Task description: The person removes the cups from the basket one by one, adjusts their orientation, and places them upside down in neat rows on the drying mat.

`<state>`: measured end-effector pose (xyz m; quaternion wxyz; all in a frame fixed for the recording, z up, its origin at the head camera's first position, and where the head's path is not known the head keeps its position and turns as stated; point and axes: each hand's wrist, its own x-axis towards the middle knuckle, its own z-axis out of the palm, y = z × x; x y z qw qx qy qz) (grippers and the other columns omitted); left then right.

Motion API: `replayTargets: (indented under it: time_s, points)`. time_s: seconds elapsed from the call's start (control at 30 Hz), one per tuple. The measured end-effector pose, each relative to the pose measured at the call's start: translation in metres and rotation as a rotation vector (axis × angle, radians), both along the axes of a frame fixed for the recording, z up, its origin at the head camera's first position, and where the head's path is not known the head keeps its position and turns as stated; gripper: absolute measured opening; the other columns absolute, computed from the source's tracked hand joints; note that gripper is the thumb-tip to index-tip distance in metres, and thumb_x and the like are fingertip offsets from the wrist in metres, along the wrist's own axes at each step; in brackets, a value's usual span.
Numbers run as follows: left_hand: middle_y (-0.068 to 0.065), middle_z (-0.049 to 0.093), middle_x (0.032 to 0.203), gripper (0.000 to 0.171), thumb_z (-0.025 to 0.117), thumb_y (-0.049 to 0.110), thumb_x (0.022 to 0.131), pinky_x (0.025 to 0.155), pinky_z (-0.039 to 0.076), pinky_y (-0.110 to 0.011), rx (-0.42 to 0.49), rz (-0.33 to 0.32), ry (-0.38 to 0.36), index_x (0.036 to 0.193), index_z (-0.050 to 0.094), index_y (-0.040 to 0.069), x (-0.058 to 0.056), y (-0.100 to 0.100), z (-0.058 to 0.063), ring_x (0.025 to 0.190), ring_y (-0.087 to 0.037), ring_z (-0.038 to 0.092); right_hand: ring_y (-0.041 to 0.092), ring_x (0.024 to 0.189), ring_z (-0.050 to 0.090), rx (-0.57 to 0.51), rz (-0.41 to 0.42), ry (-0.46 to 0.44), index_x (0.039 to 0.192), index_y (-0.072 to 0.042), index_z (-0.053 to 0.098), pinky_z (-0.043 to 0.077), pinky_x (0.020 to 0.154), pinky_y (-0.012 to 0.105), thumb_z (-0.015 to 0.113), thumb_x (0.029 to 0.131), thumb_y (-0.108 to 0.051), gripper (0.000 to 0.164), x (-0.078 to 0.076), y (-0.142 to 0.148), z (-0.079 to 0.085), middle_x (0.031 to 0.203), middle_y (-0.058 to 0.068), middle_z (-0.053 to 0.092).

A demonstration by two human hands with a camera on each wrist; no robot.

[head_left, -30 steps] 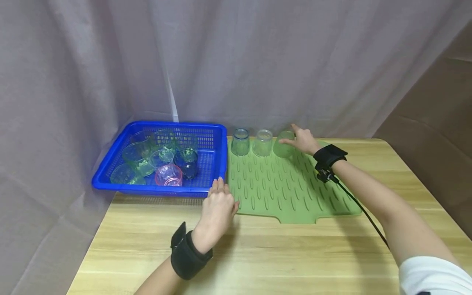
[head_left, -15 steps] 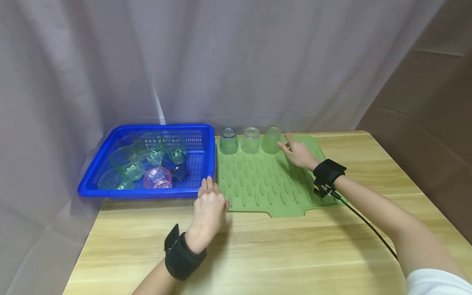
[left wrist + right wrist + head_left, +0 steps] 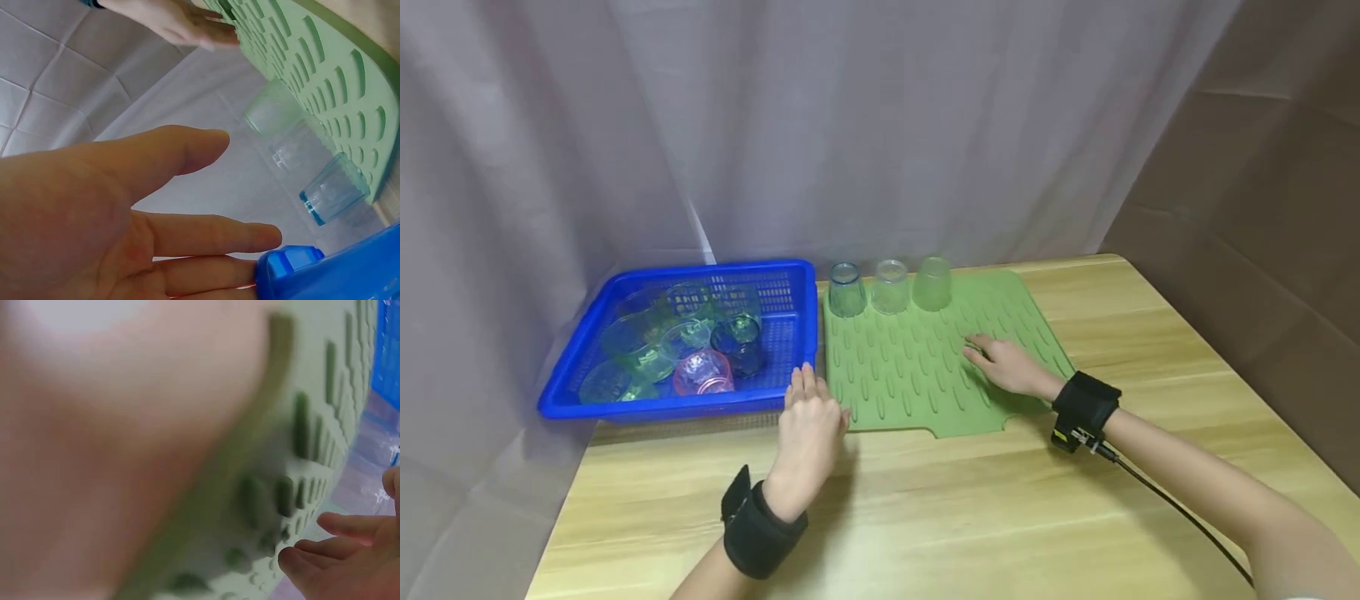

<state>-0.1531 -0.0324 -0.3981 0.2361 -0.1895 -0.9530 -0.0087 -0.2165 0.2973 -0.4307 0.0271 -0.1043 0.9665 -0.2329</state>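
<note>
Head view: right hand (image 3: 1011,367) has withdrawn from green glass (image 3: 932,286).

Here's the left forearm (image 3: 711,573) slanting up from the bottom edge, its wrist leading into a left hand (image 3: 808,427) with its back turned upward, fingers extended forward and lying close together, and from the left wrist view that thumb (image 3: 199,149) stands straight, well apart from the index finger (image 3: 219,234). Over on the other side, the right arm (image 3: 1210,479) angles in from the lower right corner, and the right hand (image 3: 1011,367) hangs relaxed, back upward, fingers pointing across toward the left side, loosely bent at the tips.
</note>
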Motion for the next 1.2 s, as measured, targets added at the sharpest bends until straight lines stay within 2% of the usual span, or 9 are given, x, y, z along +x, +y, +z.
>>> replayTargets:
  time_s: [0.23,0.57,0.67,0.77,0.9,0.97,1.03,1.13,1.2]
  points:
    - [-0.029,0.061,0.125,0.06,0.08,0.035,0.076,0.094,0.054,-0.044,0.018,0.048,0.006,0.112,0.066,-0.012,-0.002,-0.019,-0.002,0.115,-0.041,0.061,0.05,0.138,0.03,0.029,0.091,-0.008,0.145,0.006,0.035,0.032,0.11,0.063,0.039,0.104,-0.035,0.059,0.019,-0.017,-0.016,0.149,0.036,0.03]
    - [-0.031,0.058,0.127,0.061,0.08,0.035,0.076,0.1,0.05,-0.044,0.0,0.106,0.007,0.113,0.065,-0.012,-0.002,-0.039,-0.004,0.118,-0.042,0.059,0.05,0.143,0.018,0.013,0.189,0.012,0.146,0.006,0.033,0.027,0.111,0.065,0.042,0.104,-0.035,0.06,0.032,-0.038,-0.029,0.152,0.035,0.023]
    - [-0.031,0.058,0.127,0.059,0.08,0.033,0.077,0.099,0.051,-0.044,0.016,0.094,0.005,0.113,0.065,-0.011,-0.005,-0.042,-0.004,0.117,-0.043,0.059,0.049,0.143,0.019,0.02,0.206,0.022,0.147,0.005,0.031,0.028,0.112,0.064,0.041,0.104,-0.037,0.061,0.037,-0.04,-0.031,0.153,0.034,0.022]
    - [-0.032,0.058,0.126,0.054,0.077,0.032,0.08,0.089,0.056,-0.045,0.058,0.047,-0.012,0.113,0.066,-0.009,-0.011,-0.044,-0.001,0.115,-0.043,0.06,0.049,0.143,0.019,0.04,0.197,0.026,0.148,0.004,0.031,0.027,0.112,0.063,0.042,0.103,-0.038,0.062,0.046,-0.037,-0.031,0.154,0.034,0.02]
    - [-0.031,0.062,0.121,0.042,0.073,0.03,0.085,0.063,0.061,-0.044,0.148,-0.062,-0.077,0.109,0.068,-0.004,-0.023,-0.046,0.01,0.099,-0.042,0.068,0.05,0.143,0.018,0.089,0.183,0.027,0.147,0.003,0.033,0.024,0.113,0.064,0.045,0.102,-0.038,0.063,0.063,-0.03,-0.031,0.153,0.035,0.021]
    - [-0.025,0.07,0.105,0.031,0.071,0.027,0.087,0.053,0.059,-0.039,0.213,-0.124,-0.157,0.101,0.069,-0.002,-0.031,-0.049,0.018,0.08,-0.034,0.071,0.051,0.142,0.02,0.118,0.192,0.036,0.147,0.004,0.034,0.024,0.113,0.064,0.047,0.101,-0.038,0.063,0.07,-0.028,-0.03,0.152,0.035,0.023]
    - [-0.019,0.071,0.091,0.026,0.068,0.025,0.089,0.048,0.055,-0.035,0.264,-0.162,-0.242,0.099,0.07,0.001,-0.041,-0.055,0.029,0.062,-0.026,0.067,0.051,0.142,0.021,0.147,0.199,0.037,0.147,0.004,0.033,0.023,0.114,0.064,0.047,0.101,-0.039,0.065,0.074,-0.026,-0.029,0.151,0.036,0.024]
    - [-0.016,0.072,0.084,0.027,0.064,0.024,0.092,0.05,0.055,-0.036,0.307,-0.176,-0.304,0.103,0.07,0.0,-0.056,-0.069,0.047,0.058,-0.023,0.064,0.051,0.141,0.022,0.167,0.195,0.034,0.147,0.005,0.032,0.023,0.113,0.064,0.048,0.1,-0.04,0.067,0.079,-0.024,-0.026,0.151,0.036,0.024]
    - [-0.02,0.073,0.095,0.032,0.064,0.024,0.092,0.056,0.058,-0.04,0.293,-0.142,-0.303,0.111,0.069,0.0,-0.067,-0.08,0.059,0.066,-0.029,0.069,0.051,0.141,0.022,0.175,0.192,0.023,0.148,0.004,0.031,0.022,0.113,0.064,0.048,0.1,-0.041,0.068,0.081,-0.022,-0.025,0.152,0.036,0.024]
